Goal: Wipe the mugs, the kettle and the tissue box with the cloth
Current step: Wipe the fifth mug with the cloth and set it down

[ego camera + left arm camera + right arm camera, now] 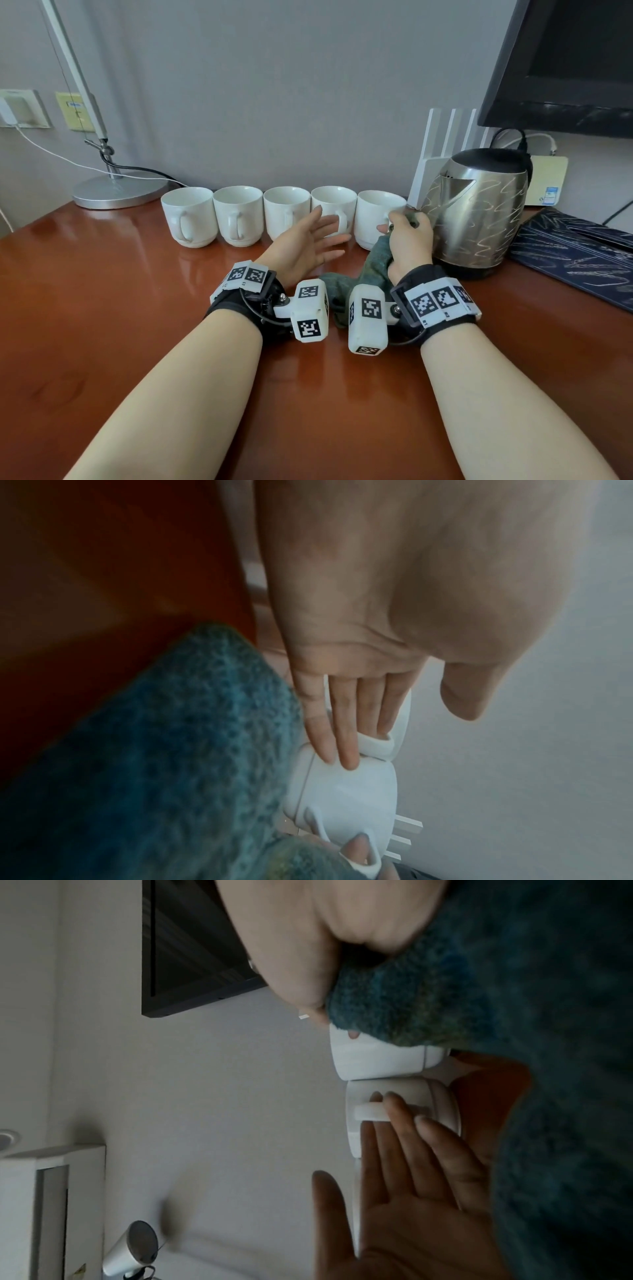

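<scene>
Several white mugs stand in a row at the back of the red-brown desk. My left hand is open, its straight fingers reaching to the fourth mug by its handle. My right hand grips a teal cloth against the rightmost mug; the cloth's tail lies on the desk. A steel kettle stands right of the mugs. The dark patterned tissue box lies at the far right. The cloth covers part of that mug.
A desk lamp with a round metal base stands at the back left, its cables running to wall sockets. A white router sits behind the kettle. A dark monitor hangs at the upper right.
</scene>
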Available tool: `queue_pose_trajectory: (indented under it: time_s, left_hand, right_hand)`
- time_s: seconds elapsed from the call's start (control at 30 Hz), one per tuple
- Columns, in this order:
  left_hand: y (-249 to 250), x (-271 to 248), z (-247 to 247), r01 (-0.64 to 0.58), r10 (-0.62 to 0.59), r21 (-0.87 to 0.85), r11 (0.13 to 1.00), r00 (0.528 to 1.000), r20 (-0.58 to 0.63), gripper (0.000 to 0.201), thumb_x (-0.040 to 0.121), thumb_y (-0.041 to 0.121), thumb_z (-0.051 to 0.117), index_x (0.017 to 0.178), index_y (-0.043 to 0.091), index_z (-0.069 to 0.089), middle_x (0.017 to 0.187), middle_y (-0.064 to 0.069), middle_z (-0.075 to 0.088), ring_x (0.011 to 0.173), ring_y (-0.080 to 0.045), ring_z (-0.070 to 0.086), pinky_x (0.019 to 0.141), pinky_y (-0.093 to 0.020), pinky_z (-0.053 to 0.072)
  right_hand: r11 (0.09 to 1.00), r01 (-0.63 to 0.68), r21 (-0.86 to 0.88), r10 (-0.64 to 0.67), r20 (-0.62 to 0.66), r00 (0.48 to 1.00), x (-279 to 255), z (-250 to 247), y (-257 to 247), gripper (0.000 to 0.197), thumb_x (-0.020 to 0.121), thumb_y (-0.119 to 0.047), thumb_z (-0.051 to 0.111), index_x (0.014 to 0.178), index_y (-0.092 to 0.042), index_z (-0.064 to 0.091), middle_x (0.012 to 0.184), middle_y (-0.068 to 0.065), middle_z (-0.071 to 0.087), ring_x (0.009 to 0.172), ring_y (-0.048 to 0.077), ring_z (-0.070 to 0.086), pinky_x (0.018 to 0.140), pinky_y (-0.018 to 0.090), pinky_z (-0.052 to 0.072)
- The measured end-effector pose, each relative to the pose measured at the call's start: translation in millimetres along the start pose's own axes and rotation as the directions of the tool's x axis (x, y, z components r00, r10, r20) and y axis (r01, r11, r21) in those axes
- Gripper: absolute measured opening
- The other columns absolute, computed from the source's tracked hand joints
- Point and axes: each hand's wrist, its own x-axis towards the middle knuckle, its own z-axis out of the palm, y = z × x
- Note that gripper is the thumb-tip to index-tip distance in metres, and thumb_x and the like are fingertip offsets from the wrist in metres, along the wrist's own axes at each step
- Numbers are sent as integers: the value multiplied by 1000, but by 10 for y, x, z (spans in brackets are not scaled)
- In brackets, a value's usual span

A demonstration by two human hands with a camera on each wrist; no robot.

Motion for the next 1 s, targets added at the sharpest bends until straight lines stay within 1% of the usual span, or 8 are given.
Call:
queue_pose_trajectory:
  time_s: [0.13, 0.23, 0.33, 0.53, 0.63, 0.8, 0.9, 1.0]
  left_hand:
    - [-20, 44, -31, -15, 16, -15, 1000, 1000, 19, 36, 105, 35, 38, 114, 7, 58, 115, -9, 64, 105, -20, 65, 89, -29, 55]
    - [-35, 71, -40, -22, 22, -20, 1000, 1000, 20, 37, 105, 34, 39, 117, 3, 57, 114, -11, 64, 105, -22, 64, 95, -31, 51]
    - [-46, 89, -50, -26, 27, -9, 1000, 1000, 15, 41, 105, 33, 40, 125, 0, 53, 118, -13, 62, 109, -24, 63, 96, -31, 51]
    - [-38, 80, -57, -32, 32, -7, 999, 999, 16, 39, 104, 34, 42, 123, 2, 54, 120, -12, 62, 113, -25, 61, 97, -32, 50]
    - [-48, 79, -56, -29, 29, -6, 1000, 999, 18, 40, 104, 34, 42, 125, 2, 53, 124, -14, 60, 115, -26, 60, 97, -32, 51]
    - [-39, 73, -57, -22, 22, 11, 1000, 1000, 15, 39, 103, 35, 43, 123, 4, 56, 126, -13, 60, 110, -23, 62, 93, -34, 53]
    - [-41, 69, -58, -21, 21, 11, 1000, 1000, 8, 40, 103, 36, 43, 124, 4, 56, 125, -12, 60, 109, -22, 62, 93, -36, 53]
    - [-43, 68, -57, -18, 18, 14, 1000, 1000, 2, 44, 103, 37, 43, 129, 4, 54, 130, -11, 59, 108, -21, 63, 92, -38, 54]
  right_hand:
    - [999, -33, 10, 32, 75, 997, 37, -5, 52, 12, 96, -14, 53, 87, -21, 48, 72, 6, 59, 68, 15, 54, 72, 31, 42]
    - [999, -47, 22, 44, 111, 993, 65, -21, 61, 9, 96, -15, 53, 90, -22, 50, 69, 5, 56, 68, 17, 49, 74, 34, 41]
    - [998, -52, 25, 48, 127, 991, 90, -28, 59, 9, 97, -15, 52, 90, -21, 50, 68, 5, 55, 67, 18, 48, 72, 35, 40]
    - [999, -44, 25, 40, 141, 989, 131, -26, 69, 6, 97, -15, 53, 92, -19, 50, 67, 5, 56, 68, 18, 48, 73, 35, 40]
    - [998, -62, 16, 58, 166, 984, 140, -41, 68, 8, 97, -17, 54, 90, -20, 51, 68, 5, 59, 67, 19, 50, 68, 34, 43]
    - [997, -79, 8, 76, 193, 978, 151, -67, 56, 5, 97, -19, 55, 92, -19, 53, 73, 7, 61, 67, 20, 54, 68, 35, 46]
    - [996, -87, -1, 86, 198, 976, 162, -82, 53, 3, 97, -20, 56, 96, -18, 54, 77, 8, 64, 69, 22, 57, 69, 35, 49]
    - [996, -87, 5, 84, 201, 976, 166, -96, 60, 16, 96, -21, 58, 109, -11, 56, 80, 9, 67, 72, 23, 61, 68, 34, 52]
